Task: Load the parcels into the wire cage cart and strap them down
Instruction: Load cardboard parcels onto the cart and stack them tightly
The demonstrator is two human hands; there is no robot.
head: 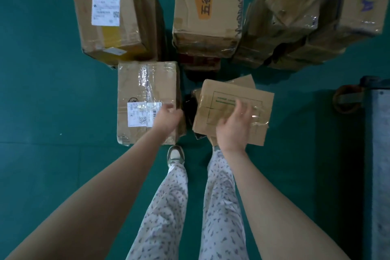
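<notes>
Several cardboard parcels stand on the green floor ahead of me. A taped box with a white label lies just in front of my feet. My left hand hovers over its right edge with the fingers loosely curled, holding nothing. To the right, a flatter box with a printed green frame rests on smaller items. My right hand is spread above this flat box with straight fingers; whether it touches the box is unclear. The corner of a grey platform, possibly the cart, shows at the right edge.
At the back stand a labelled box, a tall box with an orange logo and a taped pile. A coiled strap hangs at the platform's corner. My legs and one shoe are below the parcels.
</notes>
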